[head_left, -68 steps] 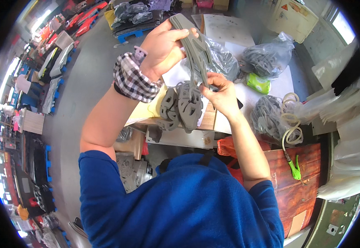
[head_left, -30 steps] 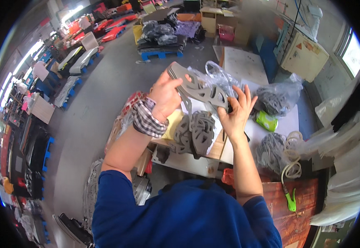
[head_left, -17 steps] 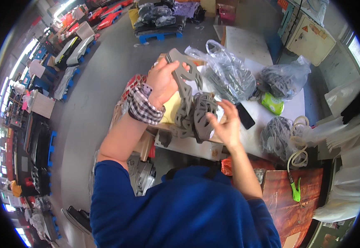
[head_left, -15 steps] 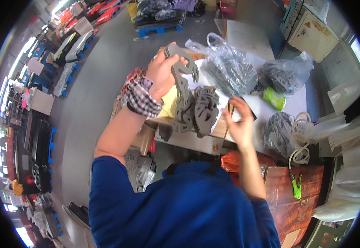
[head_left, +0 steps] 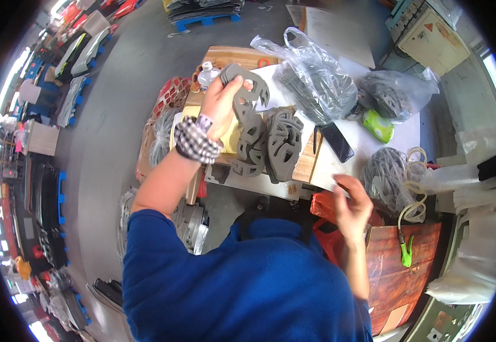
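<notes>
My left hand (head_left: 219, 102), with a checked scrunchie (head_left: 195, 139) at its wrist, is closed around the top of a grey flat cut-out piece (head_left: 252, 134) full of holes. It seems to be several layers thick, and its lower end hangs over the table. Right beside it lies a stack of similar grey cut-out pieces (head_left: 285, 145). My right hand (head_left: 352, 210) is off the table's near edge, fingers bent and apart, with nothing visible in it. A black phone (head_left: 337, 142) lies on the table above that hand.
Clear plastic bags of grey pieces (head_left: 319, 94) stand on the table (head_left: 405, 134), near a bright green packet (head_left: 377, 125). A clear bottle (head_left: 207, 74) stands at the far left. At the right, a coiled hose ends in a green air gun (head_left: 406, 252). Red plastic (head_left: 325, 206) hangs below the edge.
My right hand has drawn back from beside the grey stack toward me and to the right, uncovering the phone. My left hand keeps its hold on the grey piece. The view has shifted slightly.
</notes>
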Tool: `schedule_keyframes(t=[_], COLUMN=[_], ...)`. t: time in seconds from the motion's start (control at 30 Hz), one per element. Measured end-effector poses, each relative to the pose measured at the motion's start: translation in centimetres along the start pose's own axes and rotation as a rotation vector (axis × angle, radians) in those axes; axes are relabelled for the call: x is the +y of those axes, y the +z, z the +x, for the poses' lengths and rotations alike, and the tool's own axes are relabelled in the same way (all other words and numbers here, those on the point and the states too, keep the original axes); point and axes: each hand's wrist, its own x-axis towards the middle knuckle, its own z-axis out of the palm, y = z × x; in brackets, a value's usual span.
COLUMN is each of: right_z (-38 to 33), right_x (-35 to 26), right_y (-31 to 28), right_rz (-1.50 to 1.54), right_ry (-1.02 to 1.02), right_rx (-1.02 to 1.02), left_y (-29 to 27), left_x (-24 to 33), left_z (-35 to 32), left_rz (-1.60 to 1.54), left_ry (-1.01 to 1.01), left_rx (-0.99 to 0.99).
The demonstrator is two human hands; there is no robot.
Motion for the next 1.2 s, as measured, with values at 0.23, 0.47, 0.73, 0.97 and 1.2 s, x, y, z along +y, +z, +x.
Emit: schedule_keyframes(t=[0.23, 0.47, 0.73, 0.97, 1.2], right_z=[4.8, 0.5, -0.6, -0.1, -2.0], right_x=[-1.4, 0.3, -0.7, 2.1, 7.3], right_y=[11.7, 11.4, 12.7, 16.5, 19.3], right_rz=[-0.256, -0.04, 0.241, 0.66, 0.846], right_ry=[-0.258, -0.322, 0.014, 0.266, 0.799], right_rx=[-0.12, -0.193, -0.691, -0.45, -0.471], left_y=[4.8, 2.0, -4.8, -7.1, -9.1], left_x=[-1.5, -1.5, 0.0, -1.2, -7.5], left_z=[-6.6, -13.5, -11.6, -11.2, -5.7], left_rz=[-0.503, 0.191, 0.743, 0.151, 0.079], left_ry=[-0.223, -0.124, 0.199, -0.047, -0.229], left_rx=[-0.061, -0.351, -0.419, -0.309, 0.113])
